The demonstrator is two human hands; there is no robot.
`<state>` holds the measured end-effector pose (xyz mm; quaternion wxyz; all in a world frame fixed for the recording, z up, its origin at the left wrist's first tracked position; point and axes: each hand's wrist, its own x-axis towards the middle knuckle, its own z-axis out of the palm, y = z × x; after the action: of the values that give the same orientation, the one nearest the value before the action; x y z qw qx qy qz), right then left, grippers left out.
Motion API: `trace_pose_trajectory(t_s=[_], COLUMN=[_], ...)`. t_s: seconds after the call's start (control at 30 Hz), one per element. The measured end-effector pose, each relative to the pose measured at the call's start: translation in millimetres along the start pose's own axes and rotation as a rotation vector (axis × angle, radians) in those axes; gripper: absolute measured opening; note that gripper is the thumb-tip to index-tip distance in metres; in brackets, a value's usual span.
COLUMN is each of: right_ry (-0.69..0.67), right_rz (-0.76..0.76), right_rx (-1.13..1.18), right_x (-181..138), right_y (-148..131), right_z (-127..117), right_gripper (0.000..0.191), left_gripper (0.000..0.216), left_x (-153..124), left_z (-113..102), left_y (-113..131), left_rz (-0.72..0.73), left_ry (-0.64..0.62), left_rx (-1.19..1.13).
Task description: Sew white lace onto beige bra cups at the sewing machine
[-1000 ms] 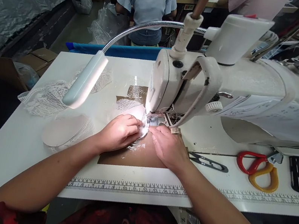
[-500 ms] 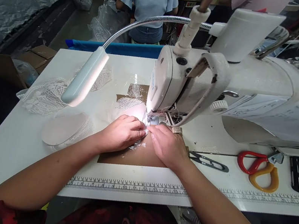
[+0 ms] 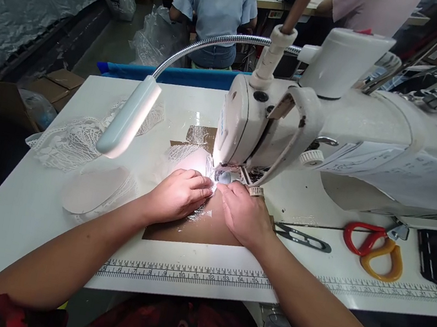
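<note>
My left hand [image 3: 178, 194] lies curled on a piece of white lace fabric [image 3: 192, 160], fingertips pinching its edge just in front of the needle of the white sewing machine [image 3: 332, 132]. My right hand [image 3: 244, 212] rests flat beside it, fingers together, pressing the same lace edge from the right. The fingertips of both hands almost touch under the presser foot [image 3: 222, 175]. A brown patch [image 3: 207, 228] on the table lies beneath both hands. The lamp [image 3: 129, 116] on its gooseneck lights the spot.
White lace pieces [image 3: 71, 141] and a pale cup-shaped pad [image 3: 90, 192] lie at the left. Black thread snips [image 3: 302, 237] and red-and-yellow scissors [image 3: 374, 248] lie at the right. A ruler strip [image 3: 187, 274] runs along the table's front edge. Two people sit at tables behind.
Both hands have crept slightly toward the needle, closing the gap between their fingertips. The lace has fed a little further under the presser foot.
</note>
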<state>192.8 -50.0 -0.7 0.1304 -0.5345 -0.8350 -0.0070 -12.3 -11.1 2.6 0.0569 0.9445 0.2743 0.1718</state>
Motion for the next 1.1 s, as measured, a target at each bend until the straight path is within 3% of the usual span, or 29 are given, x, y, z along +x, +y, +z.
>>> trace_pose_trajectory(t_s=[0.23, 0.53, 1.1], right_ry=[-0.021, -0.017, -0.034], right_rz=[-0.104, -0.084, -0.031], right_rx=[0.037, 0.005, 0.116], right_x=[-0.7, -3.0, -0.3], right_y=[-0.1, -2.7, 3.5], right_z=[-3.6, -4.3, -3.5], right_gripper=[0.034, 0.033, 0.037], left_gripper=[0.025, 0.03, 0.031], left_x=[-2.2, -3.3, 4.1], left_z=[-3.2, -4.3, -2.7], left_y=[-2.0, -1.9, -13.9], left_rz=[0.046, 0.033, -0.1], left_ry=[-0.029, -0.078, 0.059], left_rx=[-0.034, 0.024, 0.051])
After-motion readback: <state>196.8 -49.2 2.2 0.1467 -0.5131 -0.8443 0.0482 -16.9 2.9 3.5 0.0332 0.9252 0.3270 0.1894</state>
